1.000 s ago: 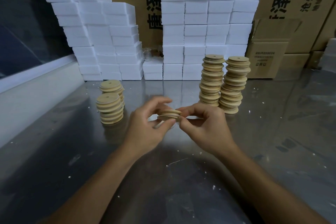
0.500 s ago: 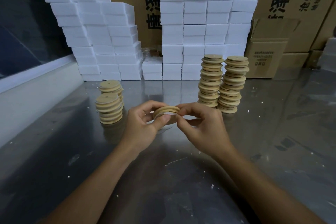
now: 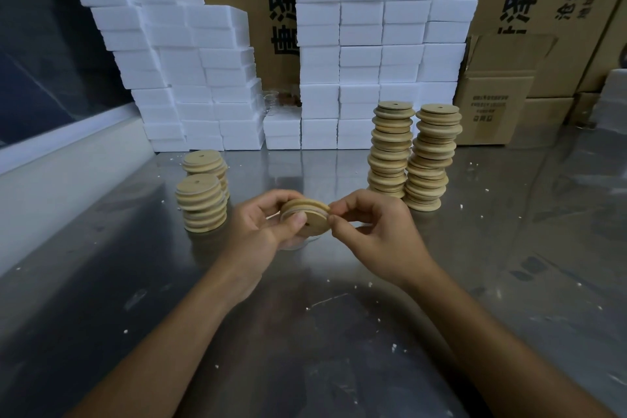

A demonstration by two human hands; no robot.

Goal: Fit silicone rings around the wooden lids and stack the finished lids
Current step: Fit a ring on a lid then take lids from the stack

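Left hand: my left hand (image 3: 268, 226) grips the wooden lid (image 3: 307, 219), thumb across its face, fingers curled behind.
Right hand: my right hand (image 3: 369, 231) pinches the rim where the silicone ring (image 3: 321, 211) sits in the groove.
Lid: held above the steel table (image 3: 339, 332), tilted toward me.
Risk: ring could roll out of the groove if my pinch slips.
Short stacks: two lid stacks (image 3: 202, 202) on the left.
Tall stacks: two leaning lid towers (image 3: 407, 154); a careless bump topples them.
Backdrop: white foam blocks (image 3: 373, 44), cardboard cartons (image 3: 502, 102).
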